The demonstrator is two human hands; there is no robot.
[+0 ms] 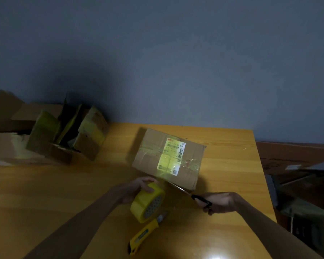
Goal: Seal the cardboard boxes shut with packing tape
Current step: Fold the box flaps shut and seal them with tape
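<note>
A closed cardboard box (153, 157) with a shipping label and a yellow tape strip across its top lies on the wooden table (64, 187). My left hand (137, 187) grips a roll of yellow packing tape (148, 202) just in front of the box, and a stretch of tape runs from the roll up to the box's near edge. My right hand (221, 201) holds black-handled scissors (193, 196) whose blades point left along the box's near edge toward that tape.
A yellow utility knife (144, 234) lies on the table below the tape roll. Several opened cardboard boxes (67, 135) with yellow tape are piled at the back left. The table's right edge (266, 184) drops to a dark floor with clutter.
</note>
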